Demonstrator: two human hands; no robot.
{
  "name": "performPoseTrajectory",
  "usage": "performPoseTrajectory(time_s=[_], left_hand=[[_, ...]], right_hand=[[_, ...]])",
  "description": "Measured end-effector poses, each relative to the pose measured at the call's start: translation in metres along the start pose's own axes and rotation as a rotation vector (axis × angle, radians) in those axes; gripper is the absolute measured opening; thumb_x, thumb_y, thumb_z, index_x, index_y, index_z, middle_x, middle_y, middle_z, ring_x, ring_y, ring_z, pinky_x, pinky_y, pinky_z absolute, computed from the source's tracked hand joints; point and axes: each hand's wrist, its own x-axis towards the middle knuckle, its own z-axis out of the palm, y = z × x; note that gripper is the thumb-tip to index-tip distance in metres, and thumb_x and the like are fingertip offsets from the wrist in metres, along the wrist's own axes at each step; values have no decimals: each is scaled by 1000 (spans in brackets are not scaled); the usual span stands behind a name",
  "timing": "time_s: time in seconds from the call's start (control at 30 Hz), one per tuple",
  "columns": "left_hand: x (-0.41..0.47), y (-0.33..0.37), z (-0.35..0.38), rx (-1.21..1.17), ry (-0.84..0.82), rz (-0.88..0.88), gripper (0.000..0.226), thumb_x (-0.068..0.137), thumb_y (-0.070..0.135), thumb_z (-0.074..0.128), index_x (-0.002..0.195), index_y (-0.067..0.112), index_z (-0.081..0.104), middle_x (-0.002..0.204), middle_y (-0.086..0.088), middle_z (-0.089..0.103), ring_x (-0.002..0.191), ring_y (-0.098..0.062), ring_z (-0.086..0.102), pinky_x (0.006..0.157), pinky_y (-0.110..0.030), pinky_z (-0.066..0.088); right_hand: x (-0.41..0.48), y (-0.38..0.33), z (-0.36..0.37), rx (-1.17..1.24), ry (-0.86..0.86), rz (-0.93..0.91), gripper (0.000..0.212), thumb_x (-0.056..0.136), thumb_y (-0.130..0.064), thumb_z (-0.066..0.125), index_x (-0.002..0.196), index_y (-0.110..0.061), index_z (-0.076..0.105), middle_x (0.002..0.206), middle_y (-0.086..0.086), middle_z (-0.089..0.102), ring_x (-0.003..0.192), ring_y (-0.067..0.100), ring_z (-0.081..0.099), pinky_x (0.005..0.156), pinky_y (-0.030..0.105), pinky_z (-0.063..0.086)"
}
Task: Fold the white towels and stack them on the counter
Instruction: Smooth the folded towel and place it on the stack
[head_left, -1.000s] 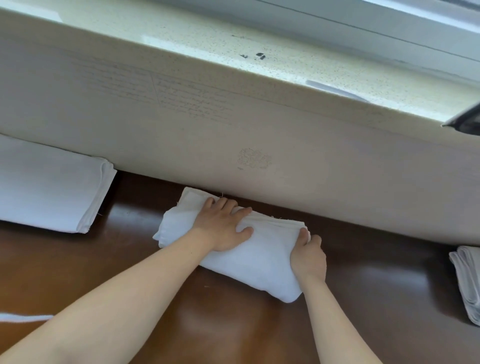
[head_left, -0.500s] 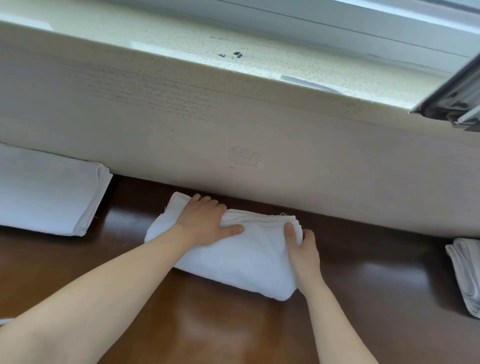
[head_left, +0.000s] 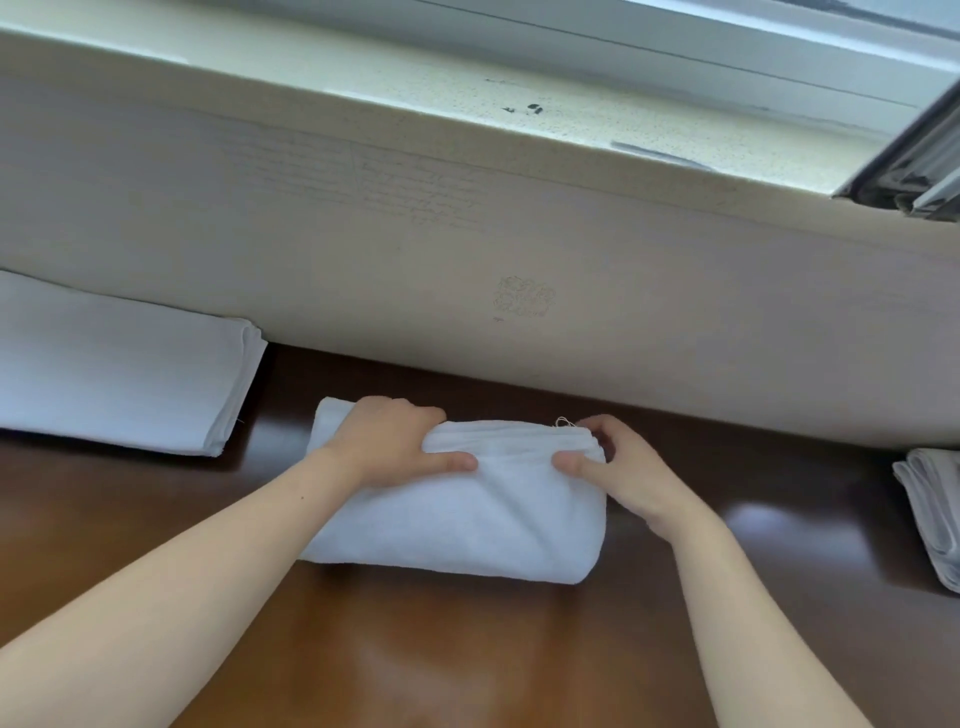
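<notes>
Nearest the camera, two bare forearms reach forward over the glossy brown worktop (head_left: 467, 665). They meet at a folded white towel (head_left: 467, 525) that lies on the worktop near the middle, its far edge close to the foot of the wall.

The left hand (head_left: 395, 441) rests on the towel's upper left part, thumb stretched along the front and fingers curled over the far edge, so the layered top edge is pinched between them. The right hand (head_left: 618, 467) grips the towel's upper right corner the same way: thumb on the near face, fingers wrapped behind the stacked edges. A loose thread sticks up from that corner. The cloth puckers between the two thumbs.

Further back on the left, a stack (head_left: 119, 374) of flat folded white cloths lies on the worktop against the wall, well apart from the towel. At the right edge, another pile (head_left: 935, 514) of folded white cloth is partly cut off by the frame.

Behind everything rises a cream wall (head_left: 519, 249) with faint pencil marks, topped by a speckled sill (head_left: 519, 93) and a window frame.
</notes>
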Motion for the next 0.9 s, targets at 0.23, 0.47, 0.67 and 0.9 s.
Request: performPoseTrajectory(time_s=[0.23,0.47,0.67,0.9], left_hand=[[-20,-3,-12,-41,207,147,76,67,94,30,66,20,42,54,6,49,57,-16,50,57,-21,25],[-37,-5,-20,60,631,317,75,72,91,41,62,18,54,45,11,35,43,-16,36,55,-27,35],[-75,13,7,189,960,382,60,83,74,61,79,14,66,65,2,57,60,-22,51,63,-36,44],[-171,42,122,44,541,120,54,92,67,46,110,21,67,105,6,65,90,-19,60,80,-30,41]], right_hand=[[3,-58,42,-990,-236,-201,118,58,-62,82,152,-48,12,151,-11,38,144,20,23,120,49,5],[-15,-76,47,-999,-42,-357,61,55,-58,85,105,-37,56,96,-9,46,93,19,46,76,32,39],[-58,-18,74,-1152,590,-771,53,59,-26,89,102,-13,60,125,13,59,131,40,46,115,57,25],[-117,107,149,-1208,460,-596,48,73,-42,76,111,-18,59,100,6,55,84,29,52,75,42,35]])
